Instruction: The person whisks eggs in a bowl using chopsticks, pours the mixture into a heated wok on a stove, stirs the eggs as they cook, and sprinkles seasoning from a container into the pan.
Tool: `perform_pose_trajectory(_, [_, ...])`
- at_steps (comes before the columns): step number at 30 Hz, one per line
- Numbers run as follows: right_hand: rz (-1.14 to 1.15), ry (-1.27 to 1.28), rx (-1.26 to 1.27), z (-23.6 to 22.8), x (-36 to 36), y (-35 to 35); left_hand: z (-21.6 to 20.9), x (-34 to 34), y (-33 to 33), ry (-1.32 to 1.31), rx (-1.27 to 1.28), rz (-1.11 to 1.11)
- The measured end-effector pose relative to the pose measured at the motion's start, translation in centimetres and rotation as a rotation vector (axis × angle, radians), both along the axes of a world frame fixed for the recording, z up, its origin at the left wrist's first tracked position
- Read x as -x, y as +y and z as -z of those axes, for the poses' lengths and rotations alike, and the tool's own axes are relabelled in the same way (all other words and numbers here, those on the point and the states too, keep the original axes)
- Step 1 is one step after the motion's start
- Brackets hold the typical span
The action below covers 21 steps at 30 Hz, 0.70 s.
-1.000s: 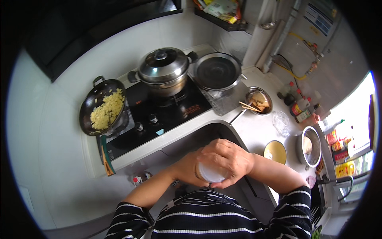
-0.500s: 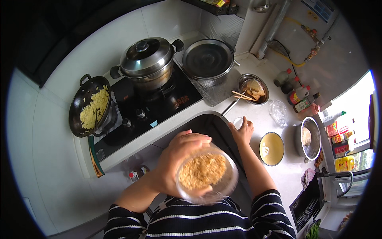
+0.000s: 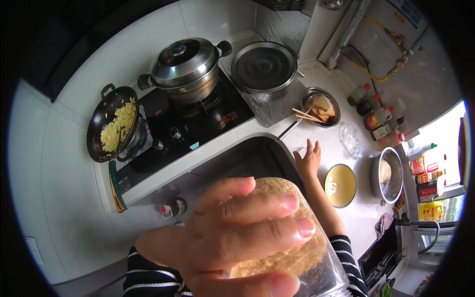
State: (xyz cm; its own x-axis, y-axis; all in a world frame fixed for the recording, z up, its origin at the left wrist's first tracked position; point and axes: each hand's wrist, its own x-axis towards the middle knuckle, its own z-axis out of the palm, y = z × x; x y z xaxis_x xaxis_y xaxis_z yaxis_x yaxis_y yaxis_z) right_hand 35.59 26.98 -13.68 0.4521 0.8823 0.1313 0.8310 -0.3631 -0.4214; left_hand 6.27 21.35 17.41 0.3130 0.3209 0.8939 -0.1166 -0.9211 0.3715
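At five o'clock my left hand (image 3: pixel 225 242) grips the jar (image 3: pixel 329 274), flakes (image 3: pixel 314 252) inside; I see none in the pan (image 3: pixel 97 138) at nine. At three, my right hand (image 3: pixel 309 163) spreads its fingers (image 3: pixel 310 147) open over the tabletop (image 3: pixel 357 227).

Head-worn fisheye, facing down over stove (image 3: pixel 232 109) and counter (image 3: pixel 361 218), close to left hand (image 3: pixel 222 242), dark rim unclear

One lidded pot (image 3: pixel 185 69) has one wok (image 3: pixel 97 121) to its left and one round dark pan (image 3: pixel 263 67) to its right; two knobs (image 3: pixel 175 132) and one clear jar (image 3: pixel 311 257) lie in front. Farther right: one steel saucepan (image 3: pixel 306 100), two chopsticks (image 3: pixel 304 114), one yellow bowl (image 3: pixel 342 175).
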Motion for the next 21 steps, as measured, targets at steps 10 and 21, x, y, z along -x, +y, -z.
perform_pose_trajectory(10, [-0.791, 0.609, -1.254, -23.3, 10.6, -11.0, 4.6, -0.4, -0.4, 0.145, 0.298, -0.098])
perform_pose_trajectory(21, [-0.815, 0.414, -1.006, -22.7, 10.2, -10.9, 7.3, 0.8, -0.1, 0.254, 0.333, -0.199])
